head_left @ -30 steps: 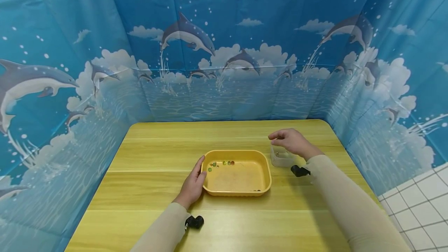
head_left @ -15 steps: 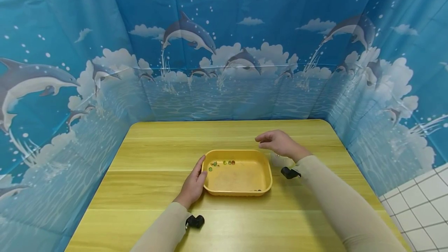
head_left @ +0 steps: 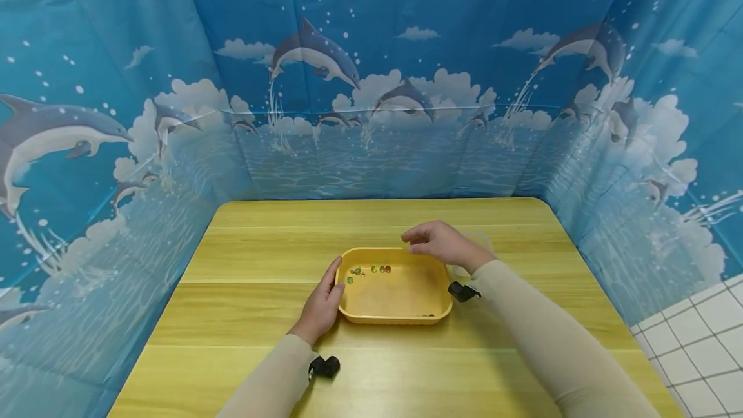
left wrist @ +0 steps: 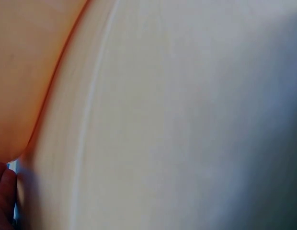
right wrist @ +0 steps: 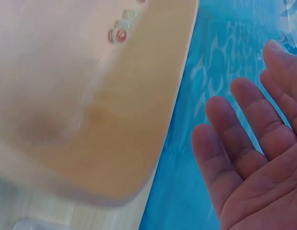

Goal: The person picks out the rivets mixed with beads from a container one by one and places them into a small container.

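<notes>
A yellow plastic tray (head_left: 395, 320) sits on the table, with several small coloured marbles (head_left: 374, 269) along its far left side and a few dark ones at the near right. My left hand (head_left: 319, 308) holds the tray's left side, thumb at the rim and fingers along the outer wall. Above the tray's far right rim hovers my right hand (head_left: 444, 244), palm turned down. In the right wrist view its fingers (right wrist: 220, 124) are loosely bent and apart, with nothing visible between them. A clear plastic box (head_left: 460, 271), mostly hidden by the right hand and wrist, stands right of the tray.
A wood-grain table (head_left: 249, 263) lies beneath everything. Blue dolphin-print curtains (head_left: 371, 166) rise along its far side and both flanks. White tiles (head_left: 691, 340) show at the far right.
My right hand has moved left from above the clear box to the tray's far right rim. The left hand and the tray have stayed put.
</notes>
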Available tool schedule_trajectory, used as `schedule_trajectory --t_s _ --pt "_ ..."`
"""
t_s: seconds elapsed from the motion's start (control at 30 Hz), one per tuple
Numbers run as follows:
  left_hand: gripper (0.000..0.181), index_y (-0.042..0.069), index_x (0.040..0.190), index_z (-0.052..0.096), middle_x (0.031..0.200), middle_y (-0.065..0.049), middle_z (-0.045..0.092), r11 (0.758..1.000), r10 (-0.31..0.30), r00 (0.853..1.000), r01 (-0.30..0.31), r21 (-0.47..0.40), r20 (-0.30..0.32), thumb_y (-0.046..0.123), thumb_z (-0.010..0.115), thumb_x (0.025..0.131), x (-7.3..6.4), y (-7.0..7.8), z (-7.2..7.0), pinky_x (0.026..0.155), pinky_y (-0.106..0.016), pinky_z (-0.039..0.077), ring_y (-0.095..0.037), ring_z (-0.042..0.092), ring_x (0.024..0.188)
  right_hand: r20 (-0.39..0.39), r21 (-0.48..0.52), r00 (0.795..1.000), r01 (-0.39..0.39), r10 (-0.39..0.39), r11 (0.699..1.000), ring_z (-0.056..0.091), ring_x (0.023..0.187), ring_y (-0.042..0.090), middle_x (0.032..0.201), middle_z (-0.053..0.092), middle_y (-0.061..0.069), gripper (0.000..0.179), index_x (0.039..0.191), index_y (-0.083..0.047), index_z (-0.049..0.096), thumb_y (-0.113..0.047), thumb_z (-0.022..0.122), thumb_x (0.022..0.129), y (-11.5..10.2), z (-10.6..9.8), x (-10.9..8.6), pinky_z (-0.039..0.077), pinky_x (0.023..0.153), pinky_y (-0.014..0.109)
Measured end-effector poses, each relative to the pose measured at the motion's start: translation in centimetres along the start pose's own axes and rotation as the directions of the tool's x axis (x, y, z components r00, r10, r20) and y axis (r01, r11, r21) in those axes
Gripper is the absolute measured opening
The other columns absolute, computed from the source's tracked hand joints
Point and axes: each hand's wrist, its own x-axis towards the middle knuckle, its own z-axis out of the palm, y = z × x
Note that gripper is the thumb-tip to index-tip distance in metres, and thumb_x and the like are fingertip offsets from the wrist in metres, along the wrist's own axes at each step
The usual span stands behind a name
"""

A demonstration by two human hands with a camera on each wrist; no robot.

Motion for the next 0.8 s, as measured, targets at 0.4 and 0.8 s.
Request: schedule_trajectory --t_s 0.4,0.8 --pt "0.058 0.027 0.170 0.023 0.174 -0.006 0.028 1.000 -0.011 1.000 0.012 0.029 -0.008 0.023 0.041 0.114 0.1 -0.2 0.1 0.130 -0.052 0.025 -0.030 0.028 0.160 0.042 -0.039 0.999 0.030 -0.029 0.999 0.066 0.130 0.030 0.139 0.071 0.008 0.038 0.139 -0.012 0.070 -0.019 0.071 0.102 -1.2 2.3 1.3 0.056 0.106 0.047" --pt "0.058 0.028 0.170 0.023 0.174 -0.006 0.028 1.000 -0.011 1.000 0.011 0.009 0.000 0.024 0.041 0.115 0.2 -0.1 0.0 0.130 -0.052 0.026 -0.029 0.028 0.160 0.088 -0.062 0.996 0.033 -0.027 0.998 0.070 0.121 0.026 0.142 0.069 0.009 0.043 0.140 -0.008 0.069 -0.016 0.075 0.099 -2.0 4.6 2.6 0.059 0.101 0.044"
